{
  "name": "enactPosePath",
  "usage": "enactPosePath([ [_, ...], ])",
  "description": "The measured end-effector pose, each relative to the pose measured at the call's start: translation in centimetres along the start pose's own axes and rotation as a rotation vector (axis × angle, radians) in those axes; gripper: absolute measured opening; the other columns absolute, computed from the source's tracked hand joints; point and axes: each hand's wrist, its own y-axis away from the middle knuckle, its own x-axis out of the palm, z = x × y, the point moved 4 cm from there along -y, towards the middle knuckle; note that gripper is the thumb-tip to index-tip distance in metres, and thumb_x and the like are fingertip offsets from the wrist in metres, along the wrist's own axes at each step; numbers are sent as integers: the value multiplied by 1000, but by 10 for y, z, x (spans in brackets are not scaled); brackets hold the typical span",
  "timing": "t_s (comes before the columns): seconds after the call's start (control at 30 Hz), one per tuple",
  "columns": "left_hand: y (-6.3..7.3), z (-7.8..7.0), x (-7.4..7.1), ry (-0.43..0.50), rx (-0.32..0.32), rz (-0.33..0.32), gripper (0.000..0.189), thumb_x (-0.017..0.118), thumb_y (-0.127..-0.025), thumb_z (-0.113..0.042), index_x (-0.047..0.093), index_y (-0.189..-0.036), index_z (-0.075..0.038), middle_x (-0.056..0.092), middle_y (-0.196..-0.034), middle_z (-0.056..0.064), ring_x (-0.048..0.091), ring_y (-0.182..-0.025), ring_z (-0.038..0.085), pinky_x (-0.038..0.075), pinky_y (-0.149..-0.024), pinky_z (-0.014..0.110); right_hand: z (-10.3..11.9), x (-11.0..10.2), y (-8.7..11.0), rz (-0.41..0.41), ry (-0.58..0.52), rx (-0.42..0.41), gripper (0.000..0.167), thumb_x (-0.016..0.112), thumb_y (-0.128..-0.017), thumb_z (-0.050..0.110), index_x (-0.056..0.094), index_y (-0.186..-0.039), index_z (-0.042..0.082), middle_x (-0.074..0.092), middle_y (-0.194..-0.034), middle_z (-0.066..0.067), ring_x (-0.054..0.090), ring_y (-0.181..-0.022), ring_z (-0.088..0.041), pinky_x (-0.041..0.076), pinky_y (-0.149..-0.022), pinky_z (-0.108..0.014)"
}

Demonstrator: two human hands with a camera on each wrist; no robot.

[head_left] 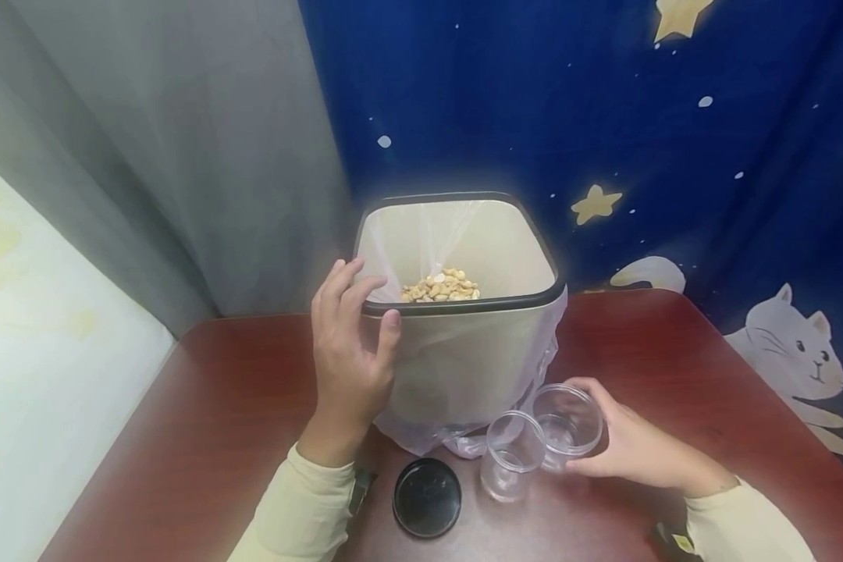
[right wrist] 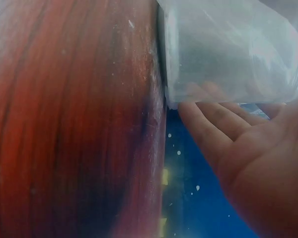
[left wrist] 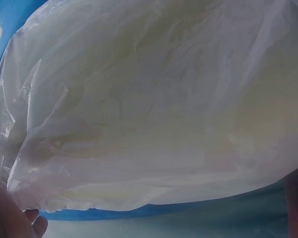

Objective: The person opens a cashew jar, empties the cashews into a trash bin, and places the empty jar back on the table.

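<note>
A cream bin (head_left: 464, 359) with a black rim and a clear plastic liner stands on the table, with pale cashew-like nuts (head_left: 441, 286) inside. My left hand (head_left: 351, 343) is at the bin's near left corner, its fingers spread at the rim and its thumb in front of it. Whether it bears on the rim cannot be made out. My right hand (head_left: 628, 437) holds a clear plastic jar (head_left: 567, 421) from the right, thumb on the near side and fingers on the far side. A second clear jar (head_left: 511, 460), lidless, stands against its left.
A round black lid (head_left: 427, 498) lies on the red-brown table (head_left: 253, 437) in front of the bin. Loose liner plastic (head_left: 467, 445) bunches around the bin's base. Grey and blue star-patterned curtains (head_left: 478, 101) hang behind, and a pale wall (head_left: 49, 351) is at left.
</note>
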Motion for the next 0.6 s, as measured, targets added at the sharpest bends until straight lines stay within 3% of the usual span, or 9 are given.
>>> enactPosePath([
  [0.2,0,3,0,-12,9,10,40,52,-97,-36,64,-118,-5,57,-140,16,43,-140,36,30,-118,51,-3,5,0,54,-27,37,89,90,-67,43,38,-137,26,61,-124,6,61,-110,-10,53,-87,-23],
  [0.6,5,7,-3,-18,-9,17,41,51,-98,-38,64,-119,-5,56,-141,16,43,-141,36,30,-118,52,-10,8,-1,109,-27,-23,91,92,-65,37,38,-136,21,64,-125,4,64,-110,-13,50,-93,-21],
])
